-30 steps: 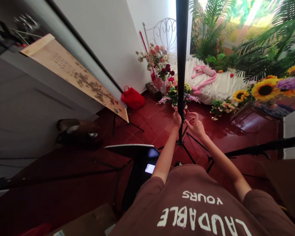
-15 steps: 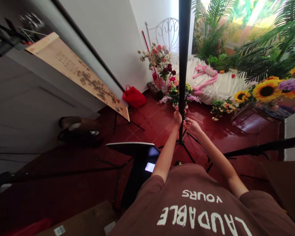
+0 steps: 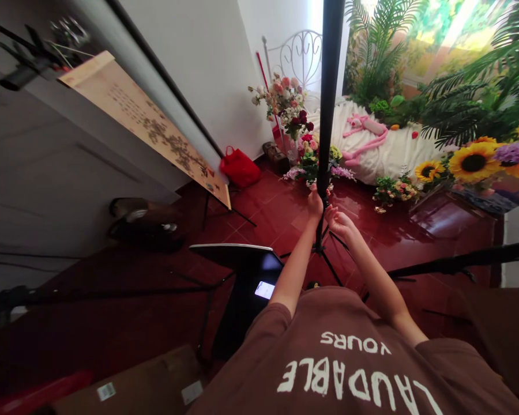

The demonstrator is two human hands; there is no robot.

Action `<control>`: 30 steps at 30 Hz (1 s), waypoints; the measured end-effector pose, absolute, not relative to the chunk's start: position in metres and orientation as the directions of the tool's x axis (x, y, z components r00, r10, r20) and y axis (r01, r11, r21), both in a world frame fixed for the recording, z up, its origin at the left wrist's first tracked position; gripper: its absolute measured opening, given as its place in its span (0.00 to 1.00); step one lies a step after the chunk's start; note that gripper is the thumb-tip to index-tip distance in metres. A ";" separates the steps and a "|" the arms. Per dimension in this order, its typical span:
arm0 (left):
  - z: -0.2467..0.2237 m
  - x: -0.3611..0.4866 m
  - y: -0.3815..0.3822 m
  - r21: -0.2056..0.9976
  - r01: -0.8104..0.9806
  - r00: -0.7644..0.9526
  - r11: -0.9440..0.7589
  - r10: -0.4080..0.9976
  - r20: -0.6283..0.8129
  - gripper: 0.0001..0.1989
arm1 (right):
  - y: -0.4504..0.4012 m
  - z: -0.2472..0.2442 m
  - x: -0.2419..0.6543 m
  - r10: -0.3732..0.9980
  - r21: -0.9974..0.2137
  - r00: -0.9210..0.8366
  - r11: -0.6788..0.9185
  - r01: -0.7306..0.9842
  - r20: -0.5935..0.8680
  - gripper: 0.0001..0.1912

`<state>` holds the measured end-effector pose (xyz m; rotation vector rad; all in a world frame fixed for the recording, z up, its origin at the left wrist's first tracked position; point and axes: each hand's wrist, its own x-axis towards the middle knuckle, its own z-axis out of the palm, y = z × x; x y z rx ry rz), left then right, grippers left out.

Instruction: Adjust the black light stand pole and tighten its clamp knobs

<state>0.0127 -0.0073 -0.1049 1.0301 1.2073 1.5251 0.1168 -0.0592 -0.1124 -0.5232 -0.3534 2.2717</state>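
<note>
So the black pole [image 3: 331,86] runs from the top of the frame, right of centre, down to a spread of tripod legs [image 3: 324,262] just below mid-frame. The left hand [image 3: 315,203] is on its lower part, near the middle of the picture, grip wrapped around the pole. The right hand [image 3: 338,222] is just to the right of it, fingers curled in toward the pole. It's pretty small and dark there, so I can't tell if that grip is pinching anything.

Both forearms reach up from the brown T-shirt [image 3: 354,314] filling the bottom of the frame. Left of the left forearm, a lit phone [image 3: 264,289] lies on a black surface [image 3: 237,323]. A long scroll with writing and a painted branch [image 3: 155,132] slants across the upper left, and a red bag [image 3: 241,167] sits on the red tiled floor [image 3: 263,210] by its lower end.

Upper right, a pink plush toy [image 3: 365,135] lies on white fabric [image 3: 409,153], with palm leaves [image 3: 462,115] and sunflowers [image 3: 474,161] further right. Cardboard box [image 3: 142,386] at lower left.
</note>
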 end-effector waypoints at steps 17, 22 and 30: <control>-0.207 0.057 -0.103 0.984 0.149 -0.492 0.101 0.870 -0.015 0.26 | -0.245 -0.183 0.243 0.624 -0.353 0.119 -0.265 -0.897 -0.772 0.10; -0.227 0.109 -0.130 0.956 0.058 -0.085 0.287 0.956 -0.281 0.12 | -0.283 -0.186 0.284 0.510 -0.428 0.337 -0.069 -0.901 -0.792 0.11; -0.187 0.213 -0.157 0.981 -0.043 0.628 0.189 0.768 -0.121 0.09 | -0.319 -0.170 0.311 0.463 -0.458 0.482 0.173 -0.872 -0.744 0.09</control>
